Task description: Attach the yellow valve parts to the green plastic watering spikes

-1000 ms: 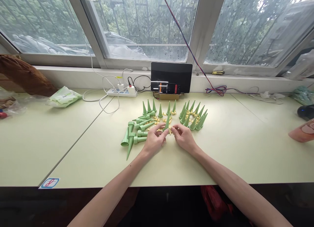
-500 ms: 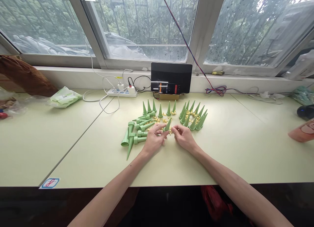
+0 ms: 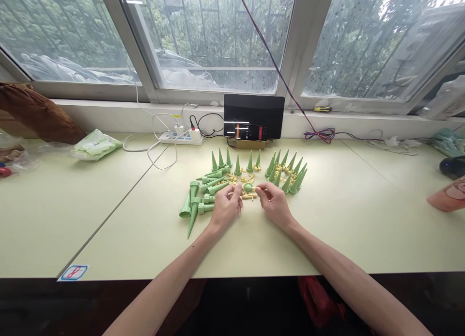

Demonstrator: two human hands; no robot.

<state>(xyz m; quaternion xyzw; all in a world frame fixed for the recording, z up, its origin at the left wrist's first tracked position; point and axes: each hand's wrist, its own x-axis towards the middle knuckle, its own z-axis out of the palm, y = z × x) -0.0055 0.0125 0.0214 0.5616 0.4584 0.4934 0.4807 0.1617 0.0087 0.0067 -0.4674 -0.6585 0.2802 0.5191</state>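
Note:
Between my hands a green plastic spike is seen nearly end-on, its rounded outline facing me. My left hand is closed, with thumb and fingertips pinching this spike at its left side. From the right, my right hand pinches a small yellow piece against the spike's edge; the fingers cover most of it. Loose yellow pieces lie just below and behind the spike. Left of my left hand, several green spikes with ribbed collars lie on their sides in a pile.
Several spikes stand point-up behind my hands, and a cluster of upright spikes stands to the right around yellow pieces. Farther back are a black tablet, a power strip and cables. A green-white packet lies left on the table.
The spike in my left hand has tipped from upright to nearly end-on. My right fingers have come against its edge with a yellow piece.

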